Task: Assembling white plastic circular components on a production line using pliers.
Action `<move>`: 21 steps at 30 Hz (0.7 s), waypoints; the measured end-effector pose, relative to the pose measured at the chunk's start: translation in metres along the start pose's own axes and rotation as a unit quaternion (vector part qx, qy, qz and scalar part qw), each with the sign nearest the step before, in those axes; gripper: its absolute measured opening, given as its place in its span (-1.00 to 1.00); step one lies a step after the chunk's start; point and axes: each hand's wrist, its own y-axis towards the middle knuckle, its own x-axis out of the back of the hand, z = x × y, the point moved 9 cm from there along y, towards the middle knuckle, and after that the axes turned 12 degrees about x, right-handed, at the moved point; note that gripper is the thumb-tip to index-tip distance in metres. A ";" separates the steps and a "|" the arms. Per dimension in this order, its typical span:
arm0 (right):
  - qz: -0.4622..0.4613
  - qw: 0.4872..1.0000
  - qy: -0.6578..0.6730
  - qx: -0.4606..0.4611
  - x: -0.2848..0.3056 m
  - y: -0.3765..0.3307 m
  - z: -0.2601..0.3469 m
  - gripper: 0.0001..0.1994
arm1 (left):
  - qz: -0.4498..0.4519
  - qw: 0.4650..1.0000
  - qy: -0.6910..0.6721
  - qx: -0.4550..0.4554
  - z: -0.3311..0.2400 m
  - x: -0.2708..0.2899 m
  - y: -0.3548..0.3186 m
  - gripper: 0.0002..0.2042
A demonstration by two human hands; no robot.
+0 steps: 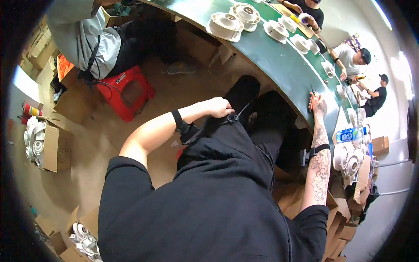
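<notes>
My left hand [218,107] is in my lap with its fingers curled against the black trousers [214,133], close to the drawstring [232,117]. Whatever lies inside those fingers, if anything, is hidden. On the green workbench [283,72], near its edge, my right hand [321,108] grips an orange-handled hand tool [312,101] that looks like small cutters. Further along the bench stand several white round plastic housings, among them a near one [224,27] and one beside it [245,16].
To my left, a person sits on a red plastic stool [124,94]. Cartons of white parts [51,146] stand on the floor. Several people work along the bench's far side. At right are piled white parts [349,159] and a blue-labelled bottle [351,134].
</notes>
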 end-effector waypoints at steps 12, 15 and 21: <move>-0.032 0.996 0.032 -0.071 0.004 -0.005 -0.006 -0.59 | 0.188 0.980 -0.064 0.003 0.008 0.007 -0.012 -0.56; -0.113 0.992 -0.050 0.030 0.019 -0.004 0.001 -0.63 | 0.089 0.992 -0.047 -0.075 0.006 0.010 0.011 -0.62; -0.100 0.994 -0.042 -0.010 0.022 -0.012 0.000 -0.69 | 0.102 0.988 -0.061 -0.097 -0.076 0.067 0.032 -0.74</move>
